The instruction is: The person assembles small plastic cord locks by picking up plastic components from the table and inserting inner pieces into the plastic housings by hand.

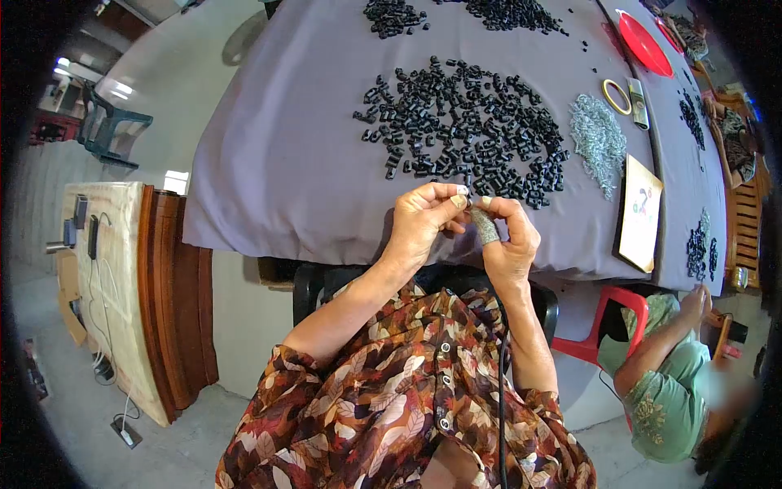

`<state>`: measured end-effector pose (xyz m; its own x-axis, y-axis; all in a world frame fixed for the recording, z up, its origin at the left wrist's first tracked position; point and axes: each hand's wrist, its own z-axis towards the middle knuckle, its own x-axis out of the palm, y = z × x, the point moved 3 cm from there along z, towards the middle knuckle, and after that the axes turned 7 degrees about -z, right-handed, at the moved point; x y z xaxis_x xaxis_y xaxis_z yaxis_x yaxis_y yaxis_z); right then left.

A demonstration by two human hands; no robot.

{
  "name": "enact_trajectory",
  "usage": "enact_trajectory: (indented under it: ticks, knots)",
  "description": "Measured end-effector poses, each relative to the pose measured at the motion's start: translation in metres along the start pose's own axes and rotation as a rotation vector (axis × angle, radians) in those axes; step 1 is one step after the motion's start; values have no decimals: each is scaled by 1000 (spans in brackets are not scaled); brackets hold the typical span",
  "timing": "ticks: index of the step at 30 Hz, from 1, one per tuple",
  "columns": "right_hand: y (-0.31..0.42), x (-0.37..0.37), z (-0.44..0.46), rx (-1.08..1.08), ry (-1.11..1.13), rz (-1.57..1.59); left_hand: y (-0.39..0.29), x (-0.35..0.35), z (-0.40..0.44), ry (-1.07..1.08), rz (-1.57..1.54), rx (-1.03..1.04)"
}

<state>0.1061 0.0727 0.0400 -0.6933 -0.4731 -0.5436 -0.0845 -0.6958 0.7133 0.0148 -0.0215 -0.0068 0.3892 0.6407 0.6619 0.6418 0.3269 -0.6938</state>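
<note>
My left hand [419, 224] is closed in a pinch, thumb against index finger, on a small black plastic piece [468, 181] at the table's near edge. Meeting it fingertip to fingertip, my right hand [513, 238] is closed too, and its fingers press at the same spot. A grey knitted-looking cover [486, 227] wraps one finger of my right hand. What lies between the right fingertips is too small and hidden to make out. Just beyond both hands spreads a large pile of small black plastic pieces [464, 122].
On the grey tablecloth [285, 163] lie a heap of small clear or silvery parts [597, 138], a yellow tape roll [617, 96], a board with printed marks [641, 213] and a red tray [645, 42]. A co-worker in green [664, 391] sits at the right. A wooden cabinet [175, 301] stands left.
</note>
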Motion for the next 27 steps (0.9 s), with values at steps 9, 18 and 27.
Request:
enact_trajectory:
  ticks: [9,18,27]
  knots:
    - [12,2,3,-178,4,-146,2,-5,2,51,-38,-29]
    - [-14,5,2,380,251,302,-3,-8,-1,187,-61,-196]
    - [-8,12,3,315,310,268,0,-14,-1,180,-230,-143]
